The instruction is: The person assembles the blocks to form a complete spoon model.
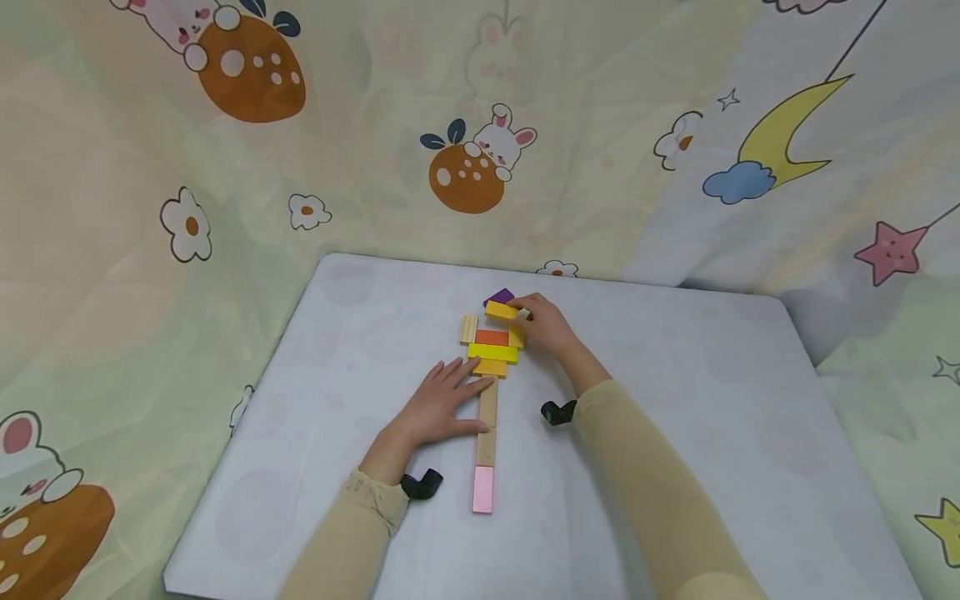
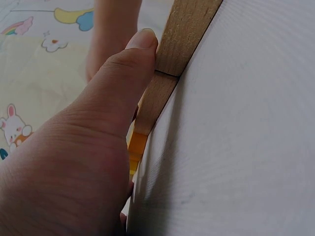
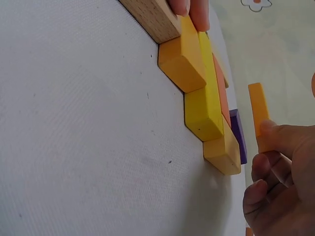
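Observation:
My right hand (image 1: 551, 325) pinches an orange-yellow block (image 1: 500, 311) by one end, between thumb and fingers. In the right wrist view that block is held up off the table. Below it lies a purple block (image 1: 501, 297), set at an angle. My left hand (image 1: 435, 408) lies with fingers spread beside the row, its fingertips at the orange block (image 1: 490, 367) and its thumb at the wooden blocks (image 1: 486, 447). Beyond are a yellow block (image 1: 492, 352), a red-orange block (image 1: 492, 337), a pale wooden block (image 1: 468, 329) and a light yellow block (image 3: 224, 152).
A pink block (image 1: 483, 490) ends the row on the near side. The white table (image 1: 337, 333) has a patterned cloth (image 1: 375, 167) hanging behind and around it. Black wrist mounts (image 1: 558, 412) stick out from both sleeves.

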Tool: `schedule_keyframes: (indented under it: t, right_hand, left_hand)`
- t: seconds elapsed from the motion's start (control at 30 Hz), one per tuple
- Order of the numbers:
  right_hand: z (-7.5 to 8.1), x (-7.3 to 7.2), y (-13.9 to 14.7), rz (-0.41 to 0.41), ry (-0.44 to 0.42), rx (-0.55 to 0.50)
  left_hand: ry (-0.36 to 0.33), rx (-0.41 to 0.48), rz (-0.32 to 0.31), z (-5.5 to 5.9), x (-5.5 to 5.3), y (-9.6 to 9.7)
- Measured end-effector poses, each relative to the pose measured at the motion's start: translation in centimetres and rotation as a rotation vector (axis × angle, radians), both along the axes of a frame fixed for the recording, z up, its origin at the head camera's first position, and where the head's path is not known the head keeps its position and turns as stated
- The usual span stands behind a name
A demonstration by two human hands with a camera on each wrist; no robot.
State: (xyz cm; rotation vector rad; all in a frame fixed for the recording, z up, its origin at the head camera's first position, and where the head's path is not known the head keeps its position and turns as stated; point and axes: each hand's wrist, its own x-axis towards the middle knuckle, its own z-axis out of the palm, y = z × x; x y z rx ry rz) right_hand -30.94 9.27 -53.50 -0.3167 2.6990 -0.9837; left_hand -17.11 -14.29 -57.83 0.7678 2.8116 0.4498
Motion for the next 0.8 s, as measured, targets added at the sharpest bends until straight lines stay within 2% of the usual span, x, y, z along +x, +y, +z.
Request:
schedule_keyframes:
  t: [0.27,0.8]
  right_hand:
    - [-0.6,0.1,-0.4,0.054,-0.015,0.014]
    - [-1.1,0.1,-0.7,0.086,0.006,0.071]
  left_hand:
    - [0.000,0.010,-0.008,-0.3,-0.1,-0.1]
    - [0.014,0.007,-0.004,-0.3,-0.1,-0.1]
